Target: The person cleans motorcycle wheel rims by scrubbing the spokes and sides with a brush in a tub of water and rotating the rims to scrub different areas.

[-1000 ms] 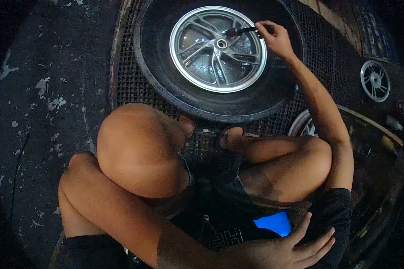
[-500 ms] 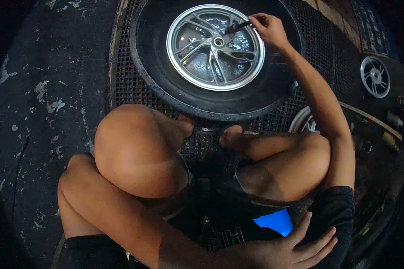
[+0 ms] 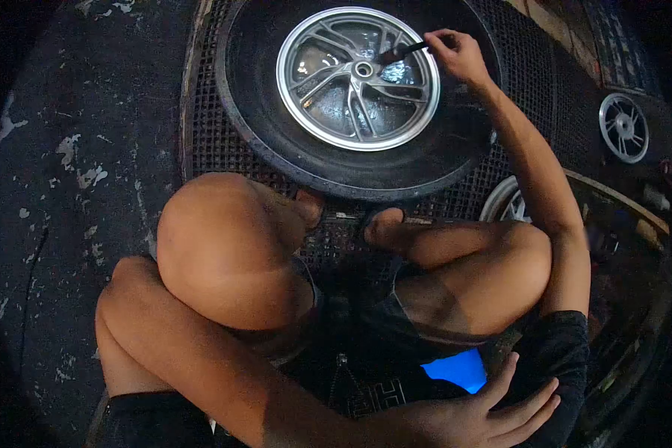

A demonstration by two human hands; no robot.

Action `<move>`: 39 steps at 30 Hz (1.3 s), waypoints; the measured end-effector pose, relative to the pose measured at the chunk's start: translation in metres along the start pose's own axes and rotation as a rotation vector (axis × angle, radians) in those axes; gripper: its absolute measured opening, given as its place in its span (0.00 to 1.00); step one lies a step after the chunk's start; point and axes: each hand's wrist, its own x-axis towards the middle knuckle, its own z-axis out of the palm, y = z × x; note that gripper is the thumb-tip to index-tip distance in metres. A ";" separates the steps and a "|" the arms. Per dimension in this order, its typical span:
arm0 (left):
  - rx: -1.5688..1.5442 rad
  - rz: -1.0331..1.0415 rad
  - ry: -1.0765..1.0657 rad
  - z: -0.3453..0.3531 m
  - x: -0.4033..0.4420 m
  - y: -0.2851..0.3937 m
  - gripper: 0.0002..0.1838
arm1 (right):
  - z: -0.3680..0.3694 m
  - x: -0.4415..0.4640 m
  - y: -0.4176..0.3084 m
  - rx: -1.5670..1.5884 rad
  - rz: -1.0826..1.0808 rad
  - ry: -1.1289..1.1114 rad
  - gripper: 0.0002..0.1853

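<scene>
Across the left side of the frame spreads a dark floor [image 3: 82, 246] marked with pale, worn patches; beside it, from the upper left towards the upper right, runs a black grating [image 3: 216, 145]. On the grating, at top centre, sits a wide, round black tub [image 3: 276, 163], its top edge cut off by the frame. The person's bent legs [image 3: 220, 250] fill the middle, with the feet just below the tub.

Within the tub's outline lies a silver spoked wheel [image 3: 363, 69], face up, with wet, glinting patches showing between its spokes. At the right edge is a second spoked wheel [image 3: 625, 128], well apart from the first; a third wheel [image 3: 509, 204] is partly hidden behind the right forearm.

At lower right, the left hand [image 3: 467, 422] reaches across the body, its grip apart with the fingers spread, near the dark right sleeve. At upper right, the right hand [image 3: 461, 60] has its grip clamped on the handle end of a dark brush [image 3: 403, 52]. The brush slants down to the left, its head over the spokes just beside the hub. Near the left hand shows a bright blue patch [image 3: 459, 371].
</scene>
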 end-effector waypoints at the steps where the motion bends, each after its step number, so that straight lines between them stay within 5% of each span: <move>1: -0.013 -0.002 0.001 0.002 0.001 0.000 0.36 | -0.003 0.000 0.001 0.008 -0.034 0.031 0.21; 6: -0.039 0.001 -0.068 0.002 0.007 0.000 0.36 | 0.000 0.000 0.005 0.070 -0.063 0.022 0.21; 9: 0.013 -0.098 0.204 0.035 0.010 0.011 0.36 | 0.001 -0.002 0.005 0.031 -0.040 0.004 0.21; 12: -0.047 -0.009 -0.034 0.001 0.006 0.000 0.36 | 0.003 0.007 0.010 0.035 -0.063 0.044 0.21; 18: 0.037 -0.109 0.207 0.033 0.011 0.007 0.40 | 0.012 0.022 -0.001 0.028 -0.060 0.067 0.21; 27: 0.103 -0.101 0.152 0.017 0.002 0.001 0.44 | 0.020 0.036 0.000 0.011 -0.116 0.228 0.17; 30: 0.117 -0.098 0.158 0.014 0.001 0.000 0.42 | 0.025 0.023 -0.006 -0.073 -0.061 0.038 0.18; 33: 0.084 -0.037 -0.013 -0.007 -0.003 -0.005 0.40 | 0.024 0.025 0.006 0.006 -0.142 0.140 0.19; 36: 0.094 -0.113 0.230 0.035 0.007 0.006 0.38 | 0.004 0.023 0.003 -0.060 -0.089 0.200 0.21; 39: 0.106 -0.128 0.253 0.035 0.005 0.009 0.38 | -0.004 0.010 0.005 -0.175 -0.035 0.126 0.20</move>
